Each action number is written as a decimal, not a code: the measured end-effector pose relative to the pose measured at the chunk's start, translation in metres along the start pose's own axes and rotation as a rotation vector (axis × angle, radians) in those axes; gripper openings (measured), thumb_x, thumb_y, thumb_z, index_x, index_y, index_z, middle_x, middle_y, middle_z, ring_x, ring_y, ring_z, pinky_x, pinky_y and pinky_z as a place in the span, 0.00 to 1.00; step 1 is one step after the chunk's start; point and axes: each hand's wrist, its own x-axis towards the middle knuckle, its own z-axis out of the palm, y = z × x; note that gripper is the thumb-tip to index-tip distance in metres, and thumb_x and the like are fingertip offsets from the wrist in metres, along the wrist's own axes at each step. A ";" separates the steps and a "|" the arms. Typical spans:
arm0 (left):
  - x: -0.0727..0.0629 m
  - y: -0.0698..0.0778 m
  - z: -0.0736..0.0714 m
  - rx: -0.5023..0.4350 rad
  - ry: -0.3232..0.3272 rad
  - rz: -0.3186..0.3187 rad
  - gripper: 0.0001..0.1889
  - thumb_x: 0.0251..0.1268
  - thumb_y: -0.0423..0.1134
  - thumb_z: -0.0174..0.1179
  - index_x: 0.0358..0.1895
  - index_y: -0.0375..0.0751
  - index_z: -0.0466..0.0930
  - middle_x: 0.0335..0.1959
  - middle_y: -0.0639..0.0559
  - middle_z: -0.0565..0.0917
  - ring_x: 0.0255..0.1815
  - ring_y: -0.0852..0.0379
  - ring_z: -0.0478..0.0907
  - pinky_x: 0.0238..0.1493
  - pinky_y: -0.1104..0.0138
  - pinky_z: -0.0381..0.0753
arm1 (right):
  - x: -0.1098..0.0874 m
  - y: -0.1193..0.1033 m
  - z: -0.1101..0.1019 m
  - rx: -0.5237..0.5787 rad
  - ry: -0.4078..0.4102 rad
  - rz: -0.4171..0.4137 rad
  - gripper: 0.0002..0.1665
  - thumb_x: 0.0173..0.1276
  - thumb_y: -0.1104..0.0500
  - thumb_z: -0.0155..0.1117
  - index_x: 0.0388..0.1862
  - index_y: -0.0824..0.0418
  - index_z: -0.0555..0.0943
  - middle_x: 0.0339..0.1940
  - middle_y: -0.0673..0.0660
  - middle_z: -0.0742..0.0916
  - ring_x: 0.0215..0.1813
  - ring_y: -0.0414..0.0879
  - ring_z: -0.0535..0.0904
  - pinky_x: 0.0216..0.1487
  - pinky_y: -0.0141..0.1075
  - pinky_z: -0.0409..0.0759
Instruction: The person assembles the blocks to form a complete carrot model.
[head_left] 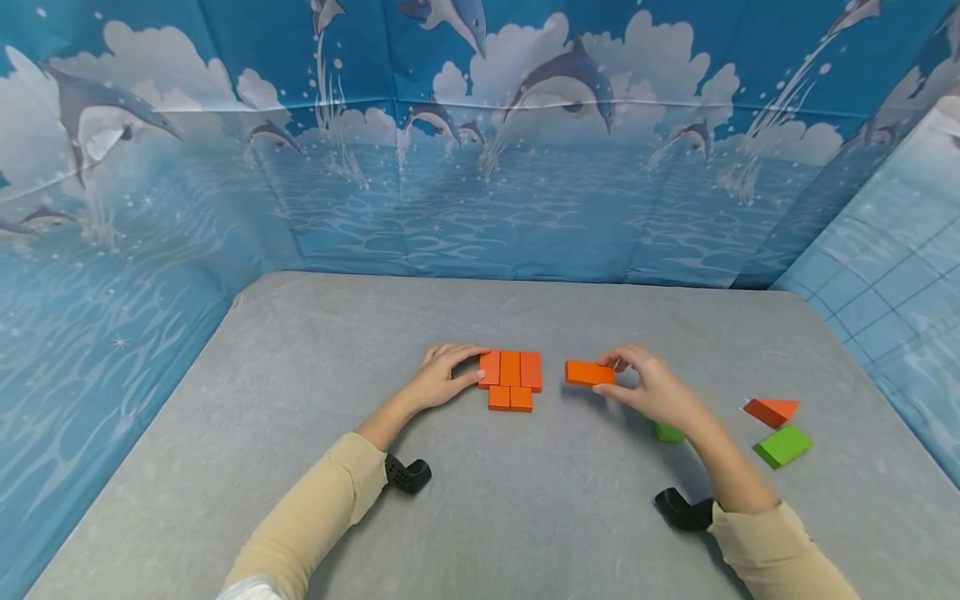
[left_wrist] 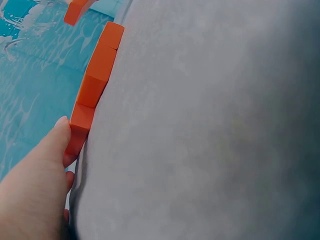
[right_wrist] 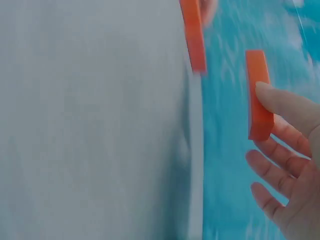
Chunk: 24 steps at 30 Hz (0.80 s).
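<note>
Several orange blocks lie together on the grey table: three oblong ones (head_left: 510, 367) side by side, with two smaller ones (head_left: 510, 398) against their near edge. My left hand (head_left: 438, 379) holds the leftmost oblong block (head_left: 489, 367) at its outer side, thumb near the close corner and fingertips at the far corner. To the right of the group, my right hand (head_left: 652, 387) pinches another orange block (head_left: 585, 372) between thumb and fingers. In the right wrist view this held block (right_wrist: 258, 100) is raised, and the other fingers are spread below it.
A green block (head_left: 670, 432) is partly hidden under my right wrist. Farther right lie an orange triangular block (head_left: 774, 411) and another green block (head_left: 783, 446). A blue dolphin-print curtain (head_left: 480, 208) hangs behind the table's far edge and along both sides.
</note>
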 end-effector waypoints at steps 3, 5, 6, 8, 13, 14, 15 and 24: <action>0.000 0.000 0.000 -0.005 0.003 0.003 0.23 0.66 0.47 0.53 0.63 0.48 0.69 0.62 0.50 0.71 0.65 0.50 0.62 0.65 0.49 0.47 | 0.004 -0.019 0.015 0.004 -0.027 -0.013 0.17 0.54 0.58 0.70 0.42 0.62 0.78 0.40 0.55 0.81 0.40 0.48 0.72 0.41 0.45 0.72; 0.000 0.000 0.000 -0.007 0.004 0.004 0.23 0.66 0.47 0.53 0.63 0.48 0.69 0.62 0.50 0.71 0.65 0.50 0.62 0.65 0.49 0.47 | 0.006 -0.030 0.024 0.010 -0.042 -0.025 0.17 0.54 0.57 0.71 0.41 0.61 0.78 0.39 0.54 0.81 0.39 0.48 0.73 0.40 0.44 0.73; 0.000 0.001 0.000 -0.007 0.005 0.005 0.23 0.66 0.47 0.54 0.63 0.48 0.69 0.62 0.50 0.71 0.65 0.50 0.62 0.64 0.49 0.47 | 0.007 -0.035 0.028 0.007 -0.046 -0.033 0.17 0.54 0.57 0.71 0.41 0.60 0.78 0.39 0.53 0.81 0.39 0.47 0.73 0.40 0.44 0.73; 0.000 0.001 0.000 -0.007 0.007 0.005 0.23 0.65 0.47 0.54 0.63 0.47 0.69 0.62 0.49 0.71 0.64 0.50 0.62 0.64 0.49 0.47 | 0.008 -0.044 0.036 0.011 -0.052 -0.052 0.18 0.53 0.56 0.71 0.41 0.60 0.79 0.39 0.52 0.81 0.39 0.47 0.74 0.40 0.43 0.74; 0.000 0.001 0.000 0.001 0.005 0.001 0.23 0.65 0.47 0.54 0.63 0.47 0.69 0.62 0.49 0.71 0.64 0.50 0.62 0.65 0.49 0.47 | 0.009 -0.059 0.054 -0.027 -0.051 -0.102 0.19 0.52 0.54 0.72 0.41 0.59 0.79 0.38 0.51 0.82 0.39 0.45 0.75 0.41 0.41 0.75; 0.000 0.001 0.000 0.002 0.004 0.001 0.23 0.65 0.47 0.54 0.63 0.47 0.69 0.62 0.49 0.71 0.64 0.50 0.62 0.65 0.49 0.48 | 0.009 -0.061 0.057 -0.044 -0.051 -0.108 0.19 0.52 0.53 0.72 0.40 0.59 0.79 0.38 0.50 0.82 0.39 0.45 0.75 0.42 0.40 0.75; 0.000 0.001 0.000 0.002 0.003 0.000 0.23 0.66 0.47 0.54 0.63 0.47 0.69 0.62 0.50 0.71 0.64 0.50 0.62 0.65 0.49 0.48 | 0.009 -0.062 0.060 -0.059 -0.051 -0.115 0.19 0.51 0.53 0.72 0.40 0.58 0.79 0.37 0.50 0.82 0.39 0.45 0.76 0.42 0.40 0.74; 0.000 0.000 0.000 0.002 0.000 -0.006 0.23 0.66 0.48 0.53 0.63 0.49 0.69 0.62 0.51 0.71 0.64 0.50 0.62 0.65 0.50 0.47 | 0.008 -0.070 0.075 -0.194 -0.040 -0.133 0.19 0.50 0.49 0.73 0.38 0.57 0.80 0.37 0.49 0.82 0.44 0.45 0.77 0.48 0.46 0.69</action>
